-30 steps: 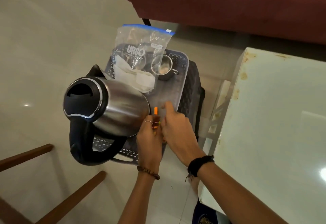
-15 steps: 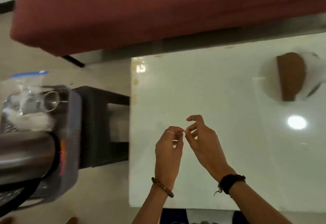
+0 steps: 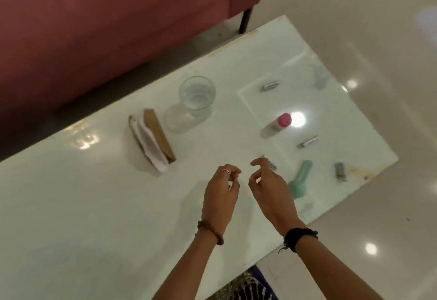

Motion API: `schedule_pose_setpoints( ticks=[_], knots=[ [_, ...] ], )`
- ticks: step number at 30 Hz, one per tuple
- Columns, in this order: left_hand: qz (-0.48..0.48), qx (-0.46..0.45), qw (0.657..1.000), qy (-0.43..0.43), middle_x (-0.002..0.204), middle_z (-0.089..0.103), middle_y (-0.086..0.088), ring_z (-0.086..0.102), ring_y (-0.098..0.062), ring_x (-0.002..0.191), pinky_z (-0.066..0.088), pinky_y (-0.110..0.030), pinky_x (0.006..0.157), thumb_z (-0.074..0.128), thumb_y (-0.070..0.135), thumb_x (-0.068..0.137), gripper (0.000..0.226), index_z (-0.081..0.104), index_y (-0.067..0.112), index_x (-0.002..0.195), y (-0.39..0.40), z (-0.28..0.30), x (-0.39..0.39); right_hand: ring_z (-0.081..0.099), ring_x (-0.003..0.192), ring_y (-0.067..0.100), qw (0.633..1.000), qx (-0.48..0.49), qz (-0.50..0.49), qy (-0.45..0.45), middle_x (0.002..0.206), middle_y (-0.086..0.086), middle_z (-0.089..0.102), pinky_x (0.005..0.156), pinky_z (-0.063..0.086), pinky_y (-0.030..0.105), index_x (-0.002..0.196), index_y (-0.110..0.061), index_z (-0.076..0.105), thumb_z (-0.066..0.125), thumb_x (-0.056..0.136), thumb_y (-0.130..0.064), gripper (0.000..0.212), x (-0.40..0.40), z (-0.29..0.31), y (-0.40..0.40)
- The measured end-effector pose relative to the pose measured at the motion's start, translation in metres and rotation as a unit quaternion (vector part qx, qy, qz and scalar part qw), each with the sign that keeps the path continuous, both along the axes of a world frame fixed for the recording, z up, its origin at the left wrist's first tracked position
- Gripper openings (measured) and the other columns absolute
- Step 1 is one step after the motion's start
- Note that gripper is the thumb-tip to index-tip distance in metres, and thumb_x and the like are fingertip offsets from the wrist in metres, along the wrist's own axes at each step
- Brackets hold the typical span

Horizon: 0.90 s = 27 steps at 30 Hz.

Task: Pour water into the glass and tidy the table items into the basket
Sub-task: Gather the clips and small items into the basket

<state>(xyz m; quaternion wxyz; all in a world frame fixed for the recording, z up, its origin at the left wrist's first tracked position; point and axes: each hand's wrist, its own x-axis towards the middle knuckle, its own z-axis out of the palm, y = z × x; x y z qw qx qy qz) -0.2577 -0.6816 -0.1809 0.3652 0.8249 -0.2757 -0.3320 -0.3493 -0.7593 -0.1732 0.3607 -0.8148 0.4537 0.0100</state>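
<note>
**Two empty hands over the table, glass at 12 o'clock**

We see the red sofa [image 3: 113,27] filling the 10–11 o'clock area, behind the white glossy table [image 3: 94,205] that runs across the middle of the view.

Both forearms enter from 6 o'clock. Left hand [image 3: 221,193]: fingers loosely curled, nothing in them, ring on one finger, bead bracelet on the wrist. Right hand [image 3: 269,191]: fingers loosely curled too, holding nothing, dark band on the wrist. The two hands hover close together, not touching each other, above the table.

Tissue holder [image 3: 151,140], brown with white tissue in it, sits at 10 o'clock from the hands. Glass [image 3: 197,95] stands upright at 12 o'clock, just beside the holder, water in it.

Mint-green item [image 3: 301,180] lies just beside the right hand at 3 o'clock. Pink-capped bottle [image 3: 279,124] is at 1 o'clock.

Smaller bits, all blurred: a silver tube [image 3: 271,85] at 1 o'clock beyond the bottle, another tube [image 3: 308,141] at 2 o'clock, a small grey piece [image 3: 340,171] at 3 o'clock near the table corner. One more small grey thing [image 3: 271,163] is partly hidden behind the right fingers; we can't tell what it is.

Basket not in view.
</note>
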Motion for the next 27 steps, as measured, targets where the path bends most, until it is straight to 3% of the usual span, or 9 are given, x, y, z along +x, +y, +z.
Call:
schedule_pose_setpoints(
  ticks=[3,6,11,16,20,24,27],
  knots=[
    [-0.120,0.012,0.991,-0.049,0.112,0.060,0.006,0.058,-0.008,0.099,0.047,-0.016,0.081,0.049,0.011,0.092,0.021,0.058,0.018,0.109,-0.045,-0.002,-0.006,0.051,0.059,0.004,0.999,-0.005,-0.046,0.003,0.075,-0.013,0.055,0.046,0.032,0.015,0.114,-0.022,0.041,0.047,0.092,-0.015,0.025,-0.020,-0.006,-0.032],
    [-0.246,0.029,0.959,-0.138,0.125,0.054,0.006,0.053,-0.011,0.111,0.049,-0.023,0.084,0.049,0.009,0.091,0.033,0.054,0.021,0.121,-0.081,-0.008,-0.012,0.053,0.064,0.007,0.996,0.000,-0.090,-0.005,0.082,-0.014,0.056,0.048,0.031,0.017,0.115,-0.022,0.042,0.049,0.091,-0.015,0.027,-0.039,-0.010,-0.062],
    [-0.362,0.082,0.906,-0.205,0.136,0.045,0.003,0.047,-0.017,0.118,0.045,-0.030,0.087,0.052,0.011,0.090,0.040,0.049,0.022,0.129,-0.115,-0.027,-0.019,0.056,0.077,0.018,0.995,-0.056,-0.083,0.010,0.112,0.000,0.053,0.055,0.045,0.030,0.116,-0.014,0.045,0.048,0.085,0.001,0.035,-0.049,-0.020,-0.109],
    [-0.359,0.078,0.910,-0.191,0.120,0.054,0.002,0.052,-0.016,0.108,0.045,-0.027,0.079,0.059,0.026,0.087,0.027,0.061,0.017,0.112,-0.122,-0.039,-0.019,0.052,0.093,0.027,0.987,-0.105,-0.006,0.125,0.119,0.010,0.049,0.055,0.046,0.035,0.114,-0.009,0.050,0.043,0.076,0.016,0.047,-0.049,-0.036,-0.134],
    [-0.367,0.071,0.916,-0.145,0.120,0.051,0.005,0.050,-0.010,0.109,0.037,-0.017,0.072,0.063,0.028,0.083,0.029,0.062,0.017,0.111,-0.109,-0.044,-0.011,0.052,0.084,0.029,0.984,-0.123,-0.003,0.129,0.109,0.013,0.050,0.052,0.036,0.033,0.106,-0.004,0.052,0.041,0.076,0.018,0.039,-0.045,-0.042,-0.133],
    [-0.386,0.043,0.904,-0.179,0.109,0.056,0.000,0.052,-0.012,0.102,0.045,-0.023,0.071,0.052,0.014,0.090,0.016,0.064,0.009,0.100,-0.087,-0.051,-0.002,0.049,0.070,0.024,0.981,-0.134,0.007,0.142,0.101,0.011,0.053,0.052,0.034,0.031,0.108,-0.007,0.053,0.041,0.084,0.009,0.032,-0.041,-0.037,-0.121],
    [-0.279,0.028,0.950,-0.136,0.100,0.061,0.001,0.057,-0.013,0.091,0.038,-0.017,0.068,0.058,0.017,0.087,0.011,0.064,0.013,0.095,-0.072,-0.049,0.000,0.049,0.064,0.020,0.985,-0.124,0.002,0.122,0.097,0.007,0.058,0.050,0.035,0.026,0.109,-0.011,0.055,0.046,0.090,-0.005,0.023,-0.034,-0.024,-0.094]
  ],
)
